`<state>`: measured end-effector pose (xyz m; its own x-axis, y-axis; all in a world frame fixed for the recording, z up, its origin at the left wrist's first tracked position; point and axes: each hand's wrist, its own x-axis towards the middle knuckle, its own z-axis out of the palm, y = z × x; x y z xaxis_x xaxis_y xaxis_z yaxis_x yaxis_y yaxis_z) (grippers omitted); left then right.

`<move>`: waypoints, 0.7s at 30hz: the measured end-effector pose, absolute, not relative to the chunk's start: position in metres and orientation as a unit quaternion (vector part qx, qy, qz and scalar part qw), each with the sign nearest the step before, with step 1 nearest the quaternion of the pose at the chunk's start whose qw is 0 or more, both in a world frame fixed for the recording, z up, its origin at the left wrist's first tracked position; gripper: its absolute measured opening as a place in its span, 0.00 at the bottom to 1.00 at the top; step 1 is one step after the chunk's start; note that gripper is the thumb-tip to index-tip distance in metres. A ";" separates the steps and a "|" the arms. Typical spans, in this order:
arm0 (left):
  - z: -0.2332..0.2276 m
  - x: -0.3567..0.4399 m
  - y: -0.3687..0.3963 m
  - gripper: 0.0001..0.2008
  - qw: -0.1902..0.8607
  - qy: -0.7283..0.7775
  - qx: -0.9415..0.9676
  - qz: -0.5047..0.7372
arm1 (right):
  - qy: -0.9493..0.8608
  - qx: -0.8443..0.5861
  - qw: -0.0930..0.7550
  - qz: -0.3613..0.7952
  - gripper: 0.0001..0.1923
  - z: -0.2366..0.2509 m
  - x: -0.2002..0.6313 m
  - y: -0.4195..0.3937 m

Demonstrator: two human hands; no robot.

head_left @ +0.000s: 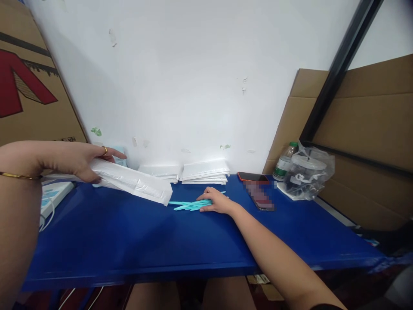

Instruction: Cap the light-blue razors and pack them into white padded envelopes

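My left hand (75, 160), at the left above the table, is closed around a long, flat white plastic packet (138, 183). The packet slants down to the right, and its far end comes near a loose bunch of thin turquoise sticks (190, 205). Fingers curled, my right hand (217, 200) grips that bunch on the blue table (193, 241). Part of the sticks is hidden under the palm. Behind them lie two stacks of similar white packets, the left stack (161, 172) and the right stack (205, 171), against the wall.
Two phones, one red-edged (253, 177) and one partly blurred (261, 198), lie at the right. Beyond them are a green-capped bottle (284, 162) and a lidded cup in a plastic bag (305, 174). A white power strip (56, 196) sits left. Cardboard (371, 116) stands at the right side.
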<state>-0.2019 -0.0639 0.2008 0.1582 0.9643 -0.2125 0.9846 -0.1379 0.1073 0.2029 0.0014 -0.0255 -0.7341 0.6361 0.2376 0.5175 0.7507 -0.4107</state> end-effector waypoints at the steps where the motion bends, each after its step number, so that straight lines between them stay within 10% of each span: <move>1: 0.197 -0.200 -0.063 0.43 0.101 0.650 0.752 -0.045 | -0.918 -0.311 0.185 0.160 0.26 -0.025 0.201 0.000; 12: 0.081 -0.167 -0.030 0.45 -0.012 0.661 0.750 -0.021 | -0.854 -0.420 0.280 0.128 0.13 -0.019 0.251 0.022; 21: 0.015 -0.052 -0.054 0.20 0.103 0.444 0.885 0.099 | -0.844 -0.448 0.184 0.231 0.08 -0.022 0.272 0.029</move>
<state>-0.0522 -0.0542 0.0146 0.5859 0.8060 0.0844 0.7651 -0.5845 0.2701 0.2724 0.0294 -0.0221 -0.5317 0.8406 0.1036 0.6710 0.4927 -0.5541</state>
